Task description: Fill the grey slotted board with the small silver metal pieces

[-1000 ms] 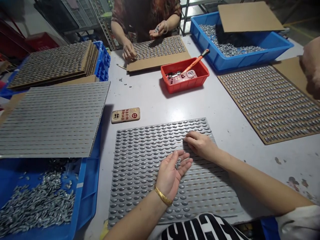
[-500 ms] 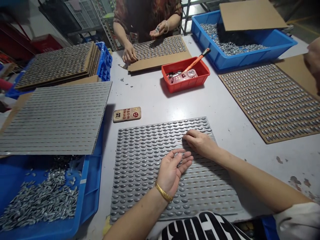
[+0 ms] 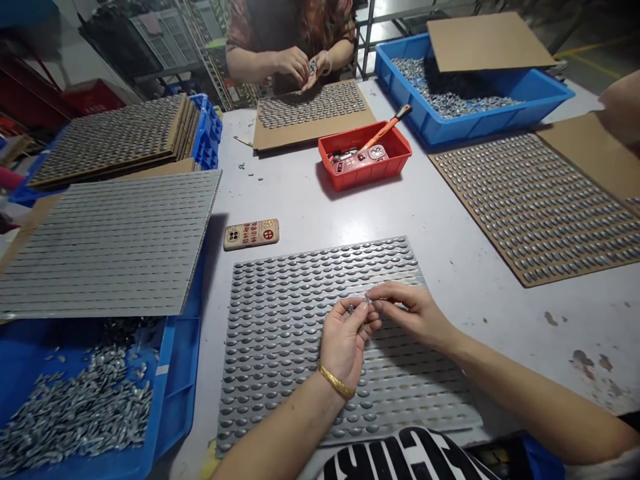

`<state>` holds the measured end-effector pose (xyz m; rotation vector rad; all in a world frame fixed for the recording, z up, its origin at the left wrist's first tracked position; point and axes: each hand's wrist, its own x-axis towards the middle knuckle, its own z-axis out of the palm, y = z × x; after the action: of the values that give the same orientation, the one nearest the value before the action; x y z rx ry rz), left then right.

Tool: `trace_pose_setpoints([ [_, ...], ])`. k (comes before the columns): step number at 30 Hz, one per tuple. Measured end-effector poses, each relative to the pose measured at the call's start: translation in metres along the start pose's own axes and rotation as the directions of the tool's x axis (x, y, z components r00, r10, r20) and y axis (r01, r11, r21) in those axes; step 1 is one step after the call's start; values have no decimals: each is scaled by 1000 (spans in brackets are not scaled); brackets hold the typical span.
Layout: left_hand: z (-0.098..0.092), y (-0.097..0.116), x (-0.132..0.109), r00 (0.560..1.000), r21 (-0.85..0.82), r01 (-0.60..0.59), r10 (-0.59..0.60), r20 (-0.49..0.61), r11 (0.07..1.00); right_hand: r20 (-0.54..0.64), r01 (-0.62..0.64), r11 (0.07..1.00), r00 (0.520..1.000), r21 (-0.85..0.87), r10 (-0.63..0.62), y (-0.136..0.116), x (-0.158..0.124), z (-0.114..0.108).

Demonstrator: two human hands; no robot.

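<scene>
A grey slotted board [image 3: 425,393] lies in front of me, its left side and far rows filled with small oval metal pieces [image 3: 280,313]. Bare slots show on its near right part. Over the middle of the board my left hand [image 3: 345,333] is curled around several of these metal pieces, a gold bracelet on its wrist. The fingertips of my right hand [image 3: 410,310] meet the left fingers and pinch one small metal piece [image 3: 367,301] there.
At left, a blue bin [image 3: 173,387] holds loose metal pieces under another slotted board [image 3: 115,247]. Beyond my board are a phone [image 3: 251,234] and a red tray [image 3: 367,177] with an orange-handled tool. Co-workers' hands [image 3: 303,67] work across the table. A filled board [image 3: 545,207] lies right, below another blue bin [image 3: 490,127].
My right hand has moved from the board's slots to my left fingertips and now pinches a piece. The co-worker opposite has brought both hands together above their board.
</scene>
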<state>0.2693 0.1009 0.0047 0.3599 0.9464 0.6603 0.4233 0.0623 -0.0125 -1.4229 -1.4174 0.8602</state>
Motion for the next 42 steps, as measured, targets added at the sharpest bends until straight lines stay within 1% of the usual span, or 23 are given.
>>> trace_pose_setpoints([
  [1, 2, -3, 1, 1000, -6, -10, 10, 12, 1000, -18, -6, 999, 1000, 38, 6, -2, -4, 2],
  [3, 6, -9, 3, 999, -10, -24, 24, 32, 1000, -68, 7, 998, 998, 62, -3, -2, -9, 6],
  [5, 9, -14, 5, 999, -2, -27, 27, 39, 1000, -100, 43, 999, 994, 14, -41, 0, -13, 7],
  [9, 12, -16, 6, 999, 11, 14, -14, 35, 1000, -102, 138, 967, 981, -214, -163, 10, -16, 3],
  [11, 12, -13, 6, 999, -12, 52, -52, 1, 999, -107, 168, 924, 970, -345, -216, 20, -12, -2],
  [13, 12, -10, 4, 995, -40, 84, -85, -43, 996, -115, 192, 850, 953, -491, -282, 31, -6, -7],
  [14, 12, -8, 4, 993, -47, 96, -99, -58, 994, -103, 206, 800, 943, -564, -316, 37, -2, -10],
  [16, 11, -6, 2, 991, -40, 115, -117, -64, 993, -35, 240, 687, 932, -685, -360, 46, 6, -13],
  [18, 10, -5, 1, 990, -23, 129, -130, -60, 991, 61, 282, 588, 928, -758, -367, 52, 12, -15],
  [20, 9, -5, 0, 990, -9, 133, -134, -49, 991, 138, 323, 515, 921, -794, -364, 53, 16, -17],
  [23, 7, -5, -1, 992, 18, 127, -127, -26, 992, 225, 378, 444, 906, -812, -360, 50, 18, -19],
  [25, 6, -4, -1, 993, 35, 115, -115, -17, 993, 267, 405, 419, 898, -812, -349, 48, 17, -21],
  [27, 6, -4, -1, 995, 50, 97, -96, -13, 994, 285, 410, 412, 900, -814, -330, 47, 15, -24],
  [30, 5, -5, 1, 997, 60, 78, -78, -8, 995, 279, 391, 445, 913, -806, -297, 47, 14, -26],
  [32, 5, -5, 3, 998, 55, 70, -69, -9, 996, 228, 353, 519, 929, -779, -290, 45, 13, -26],
  [33, 5, -5, 3, 998, 54, 65, -65, -10, 996, 177, 320, 580, 940, -749, -290, 42, 12, -26],
  [35, 7, -5, 5, 998, 59, 55, -54, -16, 997, 47, 222, 750, 968, -623, -247, 32, 11, -26],
  [36, 7, -5, 6, 999, 68, 48, -46, -18, 997, 0, 163, 839, 982, -519, -191, 26, 10, -25],
  [37, 8, -5, 6, 999, 80, 37, -36, -20, 996, -12, 100, 913, 993, -395, -113, 19, 8, -25],
  [38, 8, -6, 7, 1000, 97, 23, -21, -18, 995, 12, 31, 963, 1000, -268, -29, 12, 7, -24],
  [39, 8, -7, 8, 1000, 117, 3, -1, -14, 993, 59, -37, 987, 997, -156, 47, 6, 5, -24],
  [40, 9, -8, 9, 1000, 140, -20, 21, -7, 990, 108, -99, 993, 988, -68, 106, 0, 4, -24],
  [42, 10, -11, 11, 998, 190, -59, 58, 12, 980, 179, -192, 980, 967, 42, 182, -5, 0, -23],
])
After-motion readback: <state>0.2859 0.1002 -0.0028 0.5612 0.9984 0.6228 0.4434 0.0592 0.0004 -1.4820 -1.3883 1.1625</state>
